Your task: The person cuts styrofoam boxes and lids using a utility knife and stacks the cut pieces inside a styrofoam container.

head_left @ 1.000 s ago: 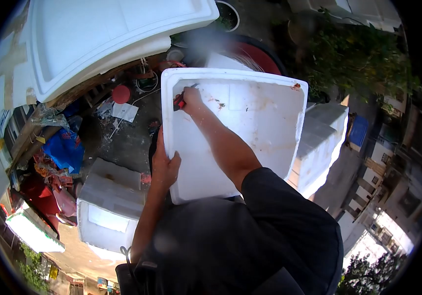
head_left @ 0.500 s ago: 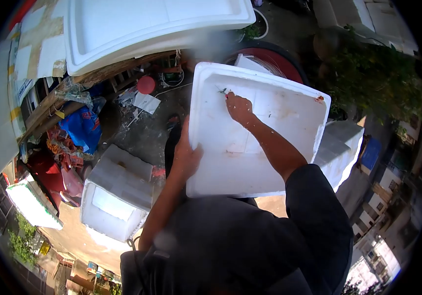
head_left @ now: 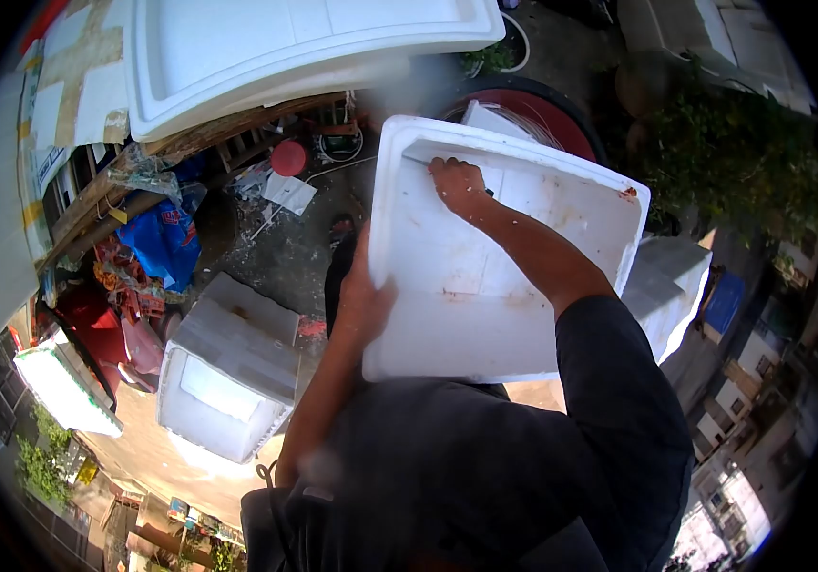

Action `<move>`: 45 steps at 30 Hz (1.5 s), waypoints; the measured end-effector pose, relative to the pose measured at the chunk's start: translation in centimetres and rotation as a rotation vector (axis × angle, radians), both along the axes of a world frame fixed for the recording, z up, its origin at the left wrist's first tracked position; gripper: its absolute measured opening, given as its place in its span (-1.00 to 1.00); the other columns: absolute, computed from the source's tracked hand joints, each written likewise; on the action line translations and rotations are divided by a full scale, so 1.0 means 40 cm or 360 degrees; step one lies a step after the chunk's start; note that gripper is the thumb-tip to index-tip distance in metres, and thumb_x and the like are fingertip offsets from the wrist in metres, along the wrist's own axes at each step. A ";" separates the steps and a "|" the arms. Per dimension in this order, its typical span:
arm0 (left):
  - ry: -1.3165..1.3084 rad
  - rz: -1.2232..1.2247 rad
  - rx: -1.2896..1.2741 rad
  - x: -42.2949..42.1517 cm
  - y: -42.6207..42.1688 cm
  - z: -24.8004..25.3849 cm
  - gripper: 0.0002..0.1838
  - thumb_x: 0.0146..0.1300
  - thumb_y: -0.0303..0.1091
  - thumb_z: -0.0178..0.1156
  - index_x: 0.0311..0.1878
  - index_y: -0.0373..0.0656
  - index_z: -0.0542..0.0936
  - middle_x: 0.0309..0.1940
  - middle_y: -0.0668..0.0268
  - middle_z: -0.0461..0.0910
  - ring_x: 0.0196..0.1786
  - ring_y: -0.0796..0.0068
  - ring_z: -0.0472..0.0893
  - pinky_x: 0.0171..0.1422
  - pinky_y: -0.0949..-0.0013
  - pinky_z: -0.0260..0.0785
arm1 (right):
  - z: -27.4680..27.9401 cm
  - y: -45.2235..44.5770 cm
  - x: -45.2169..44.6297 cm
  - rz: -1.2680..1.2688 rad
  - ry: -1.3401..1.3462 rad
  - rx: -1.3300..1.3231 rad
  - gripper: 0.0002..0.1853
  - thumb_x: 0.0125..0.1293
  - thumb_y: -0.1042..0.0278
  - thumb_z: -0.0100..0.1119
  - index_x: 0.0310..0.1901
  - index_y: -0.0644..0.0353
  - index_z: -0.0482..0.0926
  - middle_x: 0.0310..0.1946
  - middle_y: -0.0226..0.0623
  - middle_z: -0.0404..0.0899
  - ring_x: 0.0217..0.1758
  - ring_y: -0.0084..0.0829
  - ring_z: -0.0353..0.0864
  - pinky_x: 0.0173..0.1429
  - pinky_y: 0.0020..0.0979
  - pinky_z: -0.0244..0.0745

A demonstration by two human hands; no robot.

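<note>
Two bare hands on one white foam box (head_left: 514, 150), open side to camera, at the front of the dark-clothed torso. Left hand (head_left: 363, 297) grips the box's left wall, thumb on the inside. Right hand (head_left: 460, 184) is inside near the upper-left corner, fingers curled tight around a slim tool (head_left: 417, 159), mostly hidden, only its thin end showing. Brown stains on box interior, reddish spot at upper-right rim. Greyish foam box (head_left: 201, 393) lower left, blue bag (head_left: 163, 250) farther up, large white foam piece (head_left: 295, 52) at top, red tub (head_left: 566, 119) beyond the box.
</note>
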State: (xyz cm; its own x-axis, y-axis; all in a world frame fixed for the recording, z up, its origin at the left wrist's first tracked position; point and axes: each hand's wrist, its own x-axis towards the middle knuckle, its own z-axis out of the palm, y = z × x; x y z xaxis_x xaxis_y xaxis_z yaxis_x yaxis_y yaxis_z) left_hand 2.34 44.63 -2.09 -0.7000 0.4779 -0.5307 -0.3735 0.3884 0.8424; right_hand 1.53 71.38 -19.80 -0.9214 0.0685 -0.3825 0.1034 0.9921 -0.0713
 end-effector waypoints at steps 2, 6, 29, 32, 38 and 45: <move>0.0109 0.0028 -0.0049 0.008 0.000 -0.007 -0.14 0.20 -0.61 0.08 0.58 -0.10 0.02 0.32 -0.09 0.42 0.32 0.05 0.49 0.38 0.20 0.32 | 0.001 0.001 -0.008 -0.0035 -0.0008 -0.0017 -0.84 0.43 0.28 0.03 -0.11 0.15 0.52 -0.35 -0.11 0.67 -0.30 -0.16 0.75 -0.21 -0.20 0.66; 0.0347 0.0044 -0.0059 0.024 -0.005 -0.035 -0.15 0.19 -0.60 0.10 0.57 -0.07 0.05 0.24 -0.09 0.50 0.23 0.01 0.58 0.31 0.20 0.40 | -0.004 0.048 0.016 -0.0056 -0.0145 0.0197 -0.84 0.43 0.25 0.04 -0.14 0.12 0.54 -0.33 -0.13 0.69 -0.26 -0.19 0.77 -0.21 -0.22 0.68; 0.0115 0.0023 -0.0058 0.009 -0.008 -0.010 -0.15 0.22 -0.58 0.09 0.58 -0.06 0.02 0.29 -0.08 0.45 0.29 0.03 0.54 0.34 0.20 0.37 | 0.051 -0.129 0.028 -0.2576 -0.0707 -0.2656 -0.72 0.49 0.06 0.10 -0.14 0.12 0.48 -0.53 -0.32 0.53 -0.56 -0.39 0.54 -0.33 -0.22 0.63; 0.0226 0.0007 -0.0067 0.012 -0.010 -0.021 -0.14 0.22 -0.58 0.11 0.58 -0.06 0.01 0.28 -0.08 0.47 0.28 0.02 0.55 0.32 0.18 0.38 | 0.037 -0.143 -0.004 -0.2801 -0.0654 -0.2780 -0.77 0.50 0.08 0.08 -0.16 0.07 0.50 -0.54 -0.40 0.52 -0.58 -0.46 0.51 -0.34 -0.30 0.62; 0.0227 0.0009 -0.0074 0.007 -0.006 -0.016 -0.15 0.23 -0.57 0.11 0.57 -0.07 0.01 0.30 -0.12 0.43 0.31 -0.01 0.53 0.34 0.16 0.37 | -0.022 -0.146 -0.014 -0.3081 -0.0433 -0.3422 -0.84 0.46 0.21 0.14 -0.19 0.11 0.52 -0.50 -0.41 0.49 -0.52 -0.47 0.51 -0.34 -0.39 0.53; 0.0227 0.0011 -0.0063 0.013 -0.009 -0.018 -0.16 0.22 -0.56 0.10 0.57 -0.09 0.02 0.32 -0.14 0.40 0.35 -0.05 0.48 0.37 0.16 0.34 | -0.064 -0.153 -0.068 -0.3208 -0.0363 -0.3591 -0.83 0.49 0.19 0.07 -0.21 0.07 0.52 -0.52 -0.46 0.51 -0.51 -0.49 0.58 -0.37 -0.43 0.56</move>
State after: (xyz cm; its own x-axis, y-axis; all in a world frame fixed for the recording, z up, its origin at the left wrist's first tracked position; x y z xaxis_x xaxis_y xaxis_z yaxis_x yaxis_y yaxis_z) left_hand 2.85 44.28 -2.83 -0.7728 0.4537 -0.4438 -0.2537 0.4201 0.8713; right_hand -1.21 65.25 -22.36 -0.4614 -0.1730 -0.8701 0.1228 -0.9838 0.1305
